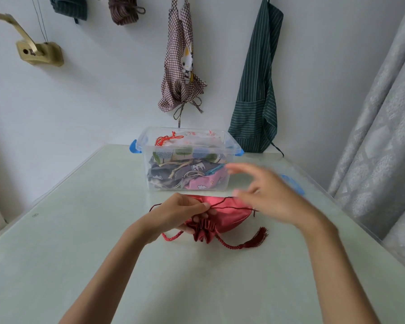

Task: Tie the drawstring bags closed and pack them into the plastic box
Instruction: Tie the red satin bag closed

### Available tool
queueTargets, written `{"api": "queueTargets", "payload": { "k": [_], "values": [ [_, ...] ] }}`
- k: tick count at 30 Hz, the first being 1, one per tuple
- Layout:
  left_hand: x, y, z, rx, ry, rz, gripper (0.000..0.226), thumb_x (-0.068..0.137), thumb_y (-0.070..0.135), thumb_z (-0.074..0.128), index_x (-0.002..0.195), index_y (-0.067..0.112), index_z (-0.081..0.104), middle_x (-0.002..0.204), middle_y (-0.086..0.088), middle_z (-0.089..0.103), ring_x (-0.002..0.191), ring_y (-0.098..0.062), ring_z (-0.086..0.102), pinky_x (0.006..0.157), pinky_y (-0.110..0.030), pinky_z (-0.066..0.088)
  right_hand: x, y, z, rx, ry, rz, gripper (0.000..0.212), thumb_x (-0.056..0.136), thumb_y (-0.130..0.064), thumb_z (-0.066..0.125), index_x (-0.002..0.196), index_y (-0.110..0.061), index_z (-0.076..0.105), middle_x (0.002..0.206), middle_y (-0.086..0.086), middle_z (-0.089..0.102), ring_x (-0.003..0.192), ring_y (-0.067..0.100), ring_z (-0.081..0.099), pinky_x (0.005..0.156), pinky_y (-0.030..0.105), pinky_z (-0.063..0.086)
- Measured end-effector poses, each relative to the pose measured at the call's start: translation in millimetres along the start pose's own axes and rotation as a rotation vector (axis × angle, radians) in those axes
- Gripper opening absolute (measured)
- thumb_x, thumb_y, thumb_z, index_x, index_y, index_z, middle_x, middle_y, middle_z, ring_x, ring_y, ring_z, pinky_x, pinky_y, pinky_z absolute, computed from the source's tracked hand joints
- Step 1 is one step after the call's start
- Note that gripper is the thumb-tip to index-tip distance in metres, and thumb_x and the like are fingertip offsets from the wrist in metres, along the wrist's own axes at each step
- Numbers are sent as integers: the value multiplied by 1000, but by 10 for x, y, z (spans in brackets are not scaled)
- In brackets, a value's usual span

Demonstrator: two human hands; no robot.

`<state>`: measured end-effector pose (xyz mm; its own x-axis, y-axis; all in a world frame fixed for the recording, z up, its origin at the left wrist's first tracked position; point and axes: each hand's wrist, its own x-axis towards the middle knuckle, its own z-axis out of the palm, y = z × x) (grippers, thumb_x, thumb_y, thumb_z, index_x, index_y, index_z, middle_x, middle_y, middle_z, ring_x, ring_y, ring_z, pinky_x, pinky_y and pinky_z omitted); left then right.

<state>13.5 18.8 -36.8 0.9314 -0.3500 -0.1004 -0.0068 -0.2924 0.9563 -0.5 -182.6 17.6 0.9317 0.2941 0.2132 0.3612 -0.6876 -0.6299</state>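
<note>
A red satin drawstring bag (229,215) lies on the table in front of me, its gathered mouth (202,231) turned toward me. My left hand (182,212) pinches the thin dark red cord (222,202) and the bag's neck. A thicker twisted red cord ends in a tassel (257,238) at the bag's right. My right hand (264,192) hovers over the bag's right side, blurred, fingers spread and holding nothing. Behind the bag stands the clear plastic box (150,183) with blue latches, holding several fabric bags (187,171).
The pale green table (103,230) stands against a white wall. The box's clear lid with a blue latch (294,184) lies on the table at the right. Aprons (257,94) hang on the wall behind, and a grey curtain (384,136) borders the right edge.
</note>
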Motion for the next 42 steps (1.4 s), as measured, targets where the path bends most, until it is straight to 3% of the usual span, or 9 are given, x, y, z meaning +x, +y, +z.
{"api": "queueTargets", "payload": {
  "k": [3,6,9,14,21,24,28,35,42],
  "values": [
    [3,-5,4,25,-26,-16,25,93,31,55,96,17,75,100,-17,69,85,-15,58,72,-22,57,77,107,300,-61,-285,44,45,85,-14,66,124,-33,58,94,-17,65,68,-3,57,75,12,49],
    [5,-13,-8,20,-21,-42,24,91,30,59,89,12,74,82,-6,61,73,-7,54,62,-15,51,127,207,357,-126,-101,85,16,79,-27,74,95,-27,75,81,-11,72,73,0,63,84,31,54],
    [-2,-10,-30,-81,-22,-81,18,87,29,64,84,15,76,66,6,59,58,0,52,55,-10,45,87,186,256,-119,22,66,10,75,-32,77,84,-28,77,74,-8,74,72,1,66,75,26,55],
    [7,-18,-44,-340,9,-127,11,82,18,69,77,14,78,67,3,69,52,0,59,53,-7,50,13,34,182,-1,-116,14,7,75,-31,77,80,-26,79,69,-5,73,60,0,62,69,22,55],
    [2,-24,-56,-328,107,-88,7,78,6,71,80,10,77,66,-1,69,56,-4,61,53,-10,50,38,55,224,-68,-130,67,46,79,-65,54,82,-25,77,67,-19,66,64,-4,58,73,20,47],
    [-6,-13,-50,-266,102,-49,8,78,4,69,81,7,76,68,0,69,60,-4,62,56,-10,49,117,127,268,12,-5,47,23,91,-43,54,95,-31,73,93,-16,72,89,3,64,84,25,48],
    [-21,26,-36,-235,130,30,14,76,-1,69,71,10,76,68,0,71,61,-5,64,56,-13,49,114,99,423,236,-266,55,24,91,-10,58,105,-28,68,97,-14,70,90,1,64,87,16,49],
    [-31,40,-45,-284,243,105,19,77,3,71,66,18,75,71,9,71,61,2,61,54,-9,45,108,44,450,396,-85,86,13,83,-12,69,90,-22,74,58,-16,67,54,-3,56,58,9,41],
    [-48,60,-75,-257,240,160,10,73,0,75,75,11,77,71,0,74,65,-6,68,60,-14,53,145,29,489,428,7,196,11,79,-18,68,72,-23,75,62,-10,67,63,3,58,68,15,45]
  ]
}}
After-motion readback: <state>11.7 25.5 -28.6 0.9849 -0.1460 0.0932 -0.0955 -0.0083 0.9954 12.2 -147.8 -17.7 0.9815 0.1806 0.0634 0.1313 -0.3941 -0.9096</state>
